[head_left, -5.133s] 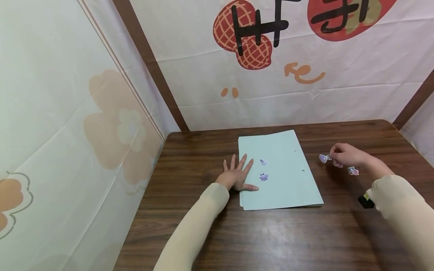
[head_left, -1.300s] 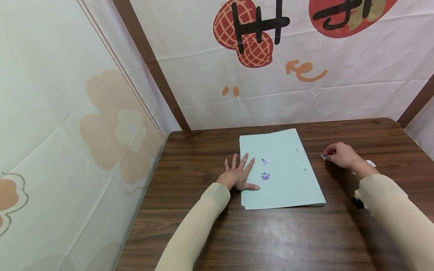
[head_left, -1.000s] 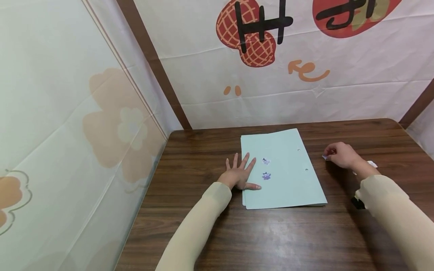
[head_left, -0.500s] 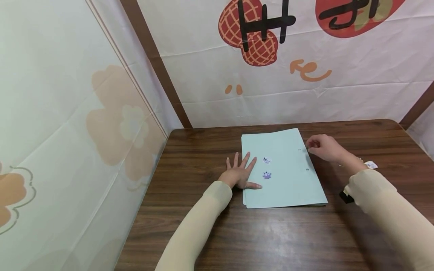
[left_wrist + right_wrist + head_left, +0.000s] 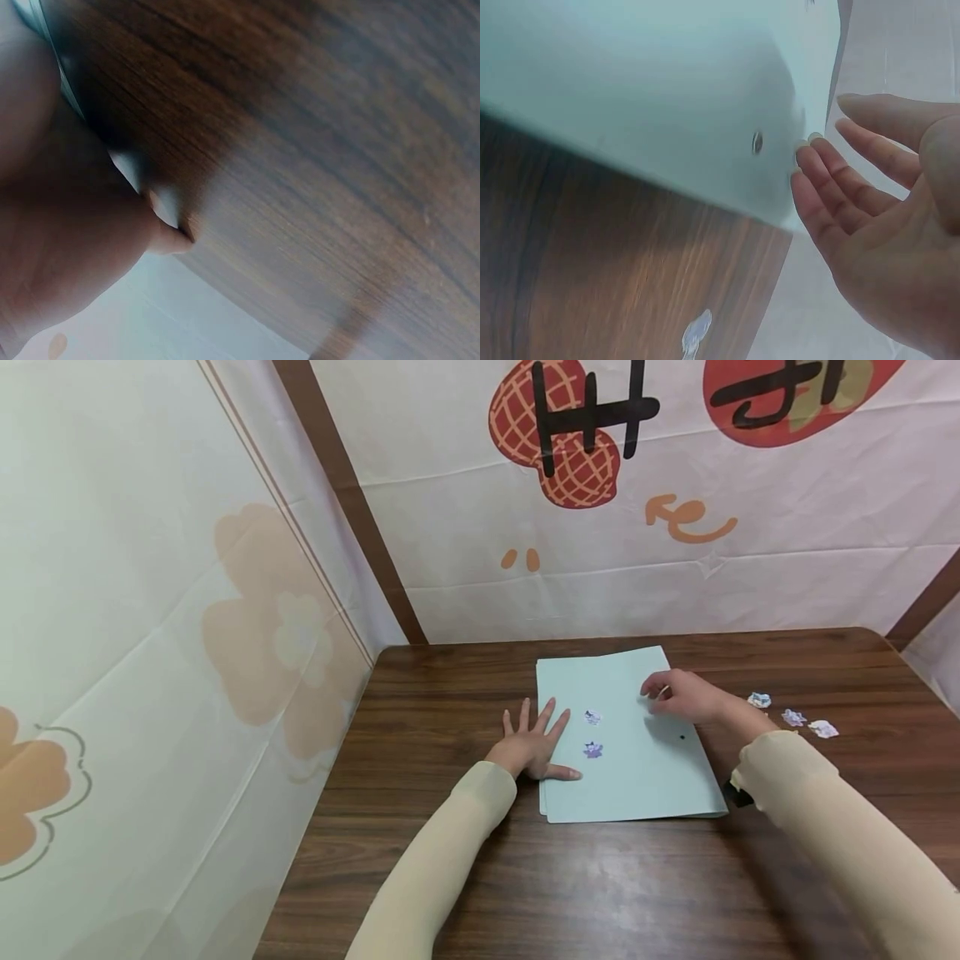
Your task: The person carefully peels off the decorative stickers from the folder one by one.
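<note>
My left hand (image 5: 523,750) lies with fingers spread on the left edge of a pale blue folder (image 5: 626,785), its thumb reaching across the cover. Just right of those fingers, two small purple-and-white stickers (image 5: 592,749) sit on the folder one above the other. Over the folder's right side hovers my right hand (image 5: 678,695). In the right wrist view its fingers (image 5: 840,184) are loosely bent, the thumb apart from them, and nothing shows between them. A small round hole (image 5: 757,142) in the folder appears beside the fingertips.
On the dark wooden table (image 5: 600,893), right of the folder, several loose stickers (image 5: 793,717) lie in a slanting row, partly behind the right forearm. A printed cloth wall (image 5: 450,610) rises behind the table's far edge, another cloth (image 5: 150,693) on the left.
My right hand has left the stickers on the right, where its fingers pinched one, and moved left over the folder; its fingers have loosened. The left hand has stayed in place.
</note>
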### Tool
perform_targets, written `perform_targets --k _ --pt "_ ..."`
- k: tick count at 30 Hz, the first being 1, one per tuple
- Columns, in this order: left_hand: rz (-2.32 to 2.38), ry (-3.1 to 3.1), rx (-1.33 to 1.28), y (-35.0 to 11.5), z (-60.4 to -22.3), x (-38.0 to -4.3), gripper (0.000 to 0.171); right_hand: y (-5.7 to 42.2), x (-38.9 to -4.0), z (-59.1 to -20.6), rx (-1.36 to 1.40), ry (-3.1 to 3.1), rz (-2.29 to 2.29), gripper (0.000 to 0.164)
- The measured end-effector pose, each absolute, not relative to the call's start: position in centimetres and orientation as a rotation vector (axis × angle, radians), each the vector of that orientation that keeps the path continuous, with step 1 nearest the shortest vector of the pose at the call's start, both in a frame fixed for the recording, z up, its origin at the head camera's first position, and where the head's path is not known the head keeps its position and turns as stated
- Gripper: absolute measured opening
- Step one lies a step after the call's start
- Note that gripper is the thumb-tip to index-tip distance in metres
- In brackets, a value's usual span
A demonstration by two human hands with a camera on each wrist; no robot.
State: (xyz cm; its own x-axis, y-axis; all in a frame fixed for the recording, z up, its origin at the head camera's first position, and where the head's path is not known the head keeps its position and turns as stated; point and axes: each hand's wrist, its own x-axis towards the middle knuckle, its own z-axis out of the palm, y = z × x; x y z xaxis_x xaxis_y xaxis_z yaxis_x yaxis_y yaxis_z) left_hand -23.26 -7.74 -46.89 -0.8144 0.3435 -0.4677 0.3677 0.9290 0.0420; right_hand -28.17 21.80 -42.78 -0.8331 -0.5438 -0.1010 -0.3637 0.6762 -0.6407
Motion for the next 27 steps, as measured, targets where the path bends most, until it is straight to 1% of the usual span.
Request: perform_targets --k 10,16,21,26,27 --pt "-0.075 2.605 0.492 -7.6 -47.3 -23.7 0.111 18.2 -29.0 -43.9 -0.773 2.555 -0.868 0.028" --pt "-0.072 2.593 0.476 -7.5 -47.6 -23.9 0.111 16.2 -29.5 -44.8 -0.791 2.505 -0.8 0.038" --pt "-0.078 2.593 0.47 -7.3 -48.0 -24.0 0.11 15.4 -29.7 -45.4 -0.787 2.499 -0.747 0.041" --pt "-0.092 2.606 0.497 -7.4 -47.2 -23.6 0.109 15.1 -29.7 -45.5 -0.801 2.506 -0.75 0.04" --pt "-0.092 2.598 0.491 -7.4 -47.5 -23.8 0.11 15.0 -29.8 -45.5 -0.806 2.501 -0.758 0.039"
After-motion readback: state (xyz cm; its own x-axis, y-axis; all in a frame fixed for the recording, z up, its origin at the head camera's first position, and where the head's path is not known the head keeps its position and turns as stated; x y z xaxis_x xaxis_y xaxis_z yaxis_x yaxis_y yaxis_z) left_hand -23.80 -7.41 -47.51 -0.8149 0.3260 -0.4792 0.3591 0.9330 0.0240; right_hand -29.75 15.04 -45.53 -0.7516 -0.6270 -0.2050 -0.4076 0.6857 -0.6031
